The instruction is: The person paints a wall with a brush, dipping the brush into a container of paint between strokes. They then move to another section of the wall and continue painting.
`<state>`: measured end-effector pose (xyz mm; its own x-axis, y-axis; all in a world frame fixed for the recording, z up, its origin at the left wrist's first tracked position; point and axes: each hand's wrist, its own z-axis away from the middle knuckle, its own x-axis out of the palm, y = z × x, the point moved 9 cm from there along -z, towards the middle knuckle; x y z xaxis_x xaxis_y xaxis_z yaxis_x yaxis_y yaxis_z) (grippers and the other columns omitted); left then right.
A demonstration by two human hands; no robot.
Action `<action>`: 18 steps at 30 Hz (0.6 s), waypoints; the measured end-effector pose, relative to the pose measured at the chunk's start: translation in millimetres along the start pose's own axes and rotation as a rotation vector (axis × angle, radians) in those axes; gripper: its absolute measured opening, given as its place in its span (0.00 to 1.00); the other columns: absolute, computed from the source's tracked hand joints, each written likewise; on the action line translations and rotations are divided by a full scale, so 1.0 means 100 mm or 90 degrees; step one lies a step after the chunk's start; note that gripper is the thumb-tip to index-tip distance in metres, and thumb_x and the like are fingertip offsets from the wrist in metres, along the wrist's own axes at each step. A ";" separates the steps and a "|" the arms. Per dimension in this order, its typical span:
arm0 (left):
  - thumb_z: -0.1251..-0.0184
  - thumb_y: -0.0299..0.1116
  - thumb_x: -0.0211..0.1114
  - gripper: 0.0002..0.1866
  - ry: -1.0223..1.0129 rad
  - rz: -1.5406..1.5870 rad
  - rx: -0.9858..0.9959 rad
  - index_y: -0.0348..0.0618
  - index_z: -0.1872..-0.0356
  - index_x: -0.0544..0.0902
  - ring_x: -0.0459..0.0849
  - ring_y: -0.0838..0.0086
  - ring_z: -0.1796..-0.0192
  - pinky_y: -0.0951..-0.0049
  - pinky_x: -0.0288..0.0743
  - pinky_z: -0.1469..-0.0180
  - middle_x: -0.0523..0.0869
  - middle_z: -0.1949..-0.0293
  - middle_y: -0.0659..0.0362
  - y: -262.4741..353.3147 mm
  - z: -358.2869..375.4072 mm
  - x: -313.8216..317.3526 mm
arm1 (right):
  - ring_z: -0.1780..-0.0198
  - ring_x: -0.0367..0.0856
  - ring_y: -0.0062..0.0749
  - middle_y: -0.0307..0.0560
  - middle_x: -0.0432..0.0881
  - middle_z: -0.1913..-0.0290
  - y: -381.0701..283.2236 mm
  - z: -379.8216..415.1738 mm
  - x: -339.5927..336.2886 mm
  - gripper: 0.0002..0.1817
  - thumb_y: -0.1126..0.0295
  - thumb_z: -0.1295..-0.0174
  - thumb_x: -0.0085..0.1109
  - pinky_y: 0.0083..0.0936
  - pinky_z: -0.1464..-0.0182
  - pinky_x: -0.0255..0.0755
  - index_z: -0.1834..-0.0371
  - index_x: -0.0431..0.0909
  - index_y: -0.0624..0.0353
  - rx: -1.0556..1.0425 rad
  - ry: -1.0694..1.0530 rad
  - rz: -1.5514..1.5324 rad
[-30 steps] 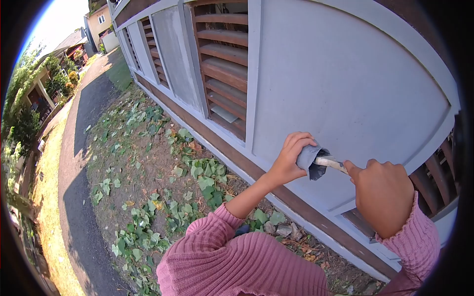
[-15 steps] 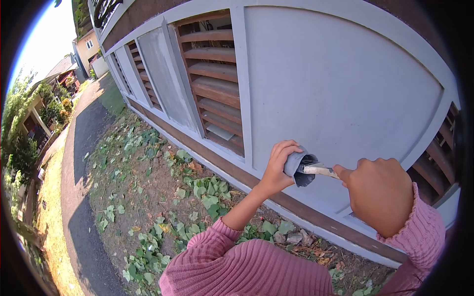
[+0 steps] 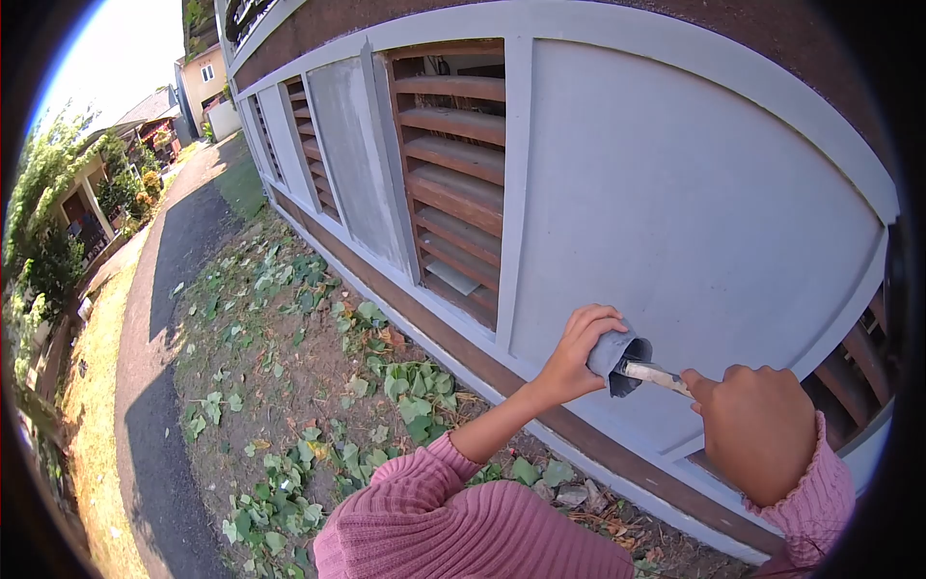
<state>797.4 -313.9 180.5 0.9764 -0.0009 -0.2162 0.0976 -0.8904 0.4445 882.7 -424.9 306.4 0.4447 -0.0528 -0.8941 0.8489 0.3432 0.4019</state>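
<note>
My left hand [image 3: 577, 357] is wrapped round a grey paint cup [image 3: 609, 354], tilted so that its dark, paint-smeared mouth faces right. A paintbrush [image 3: 660, 376] with a whitish, paint-stained handle reaches into that mouth; its bristles are hidden inside. The far end of the brush is gripped in my right hand [image 3: 757, 425], which is closed with the back towards me. Both hands are in front of the lower part of a pale grey wall panel [image 3: 704, 212].
Left of the panel is a brown slatted vent [image 3: 451, 169]. A brown ledge [image 3: 569, 425] runs along the wall's foot. Leafy creepers [image 3: 415, 391] cover the soil below, with stones [image 3: 571, 495] near the wall. A paved path [image 3: 169, 386] lies to the left.
The view has shifted, so the wall and both hands appear farther right and lower. The brush has gone a little deeper into the cup and its angle has changed slightly.
</note>
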 end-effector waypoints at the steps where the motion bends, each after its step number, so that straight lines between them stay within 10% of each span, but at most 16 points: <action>1: 0.69 0.31 0.78 0.34 0.004 0.001 -0.004 0.44 0.53 0.74 0.70 0.58 0.43 0.63 0.63 0.41 0.74 0.49 0.54 -0.01 0.00 -0.01 | 0.75 0.81 0.32 0.42 0.78 0.76 -0.02 -0.01 0.02 0.19 0.73 0.44 0.54 0.26 0.73 0.72 0.47 0.76 0.57 -0.003 -0.004 0.003; 18: 0.66 0.31 0.79 0.32 0.181 -0.010 0.072 0.41 0.53 0.74 0.73 0.61 0.46 0.65 0.68 0.45 0.73 0.49 0.51 0.07 0.02 -0.41 | 0.80 0.72 0.34 0.46 0.75 0.80 -0.18 0.06 -0.24 0.14 0.69 0.43 0.58 0.29 0.75 0.65 0.52 0.81 0.52 0.103 0.228 0.039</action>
<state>758.2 -321.0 190.8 0.9912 0.1266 0.0375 0.1065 -0.9341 0.3407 858.7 -435.6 321.5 0.3928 0.3043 -0.8678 0.8705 0.1814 0.4576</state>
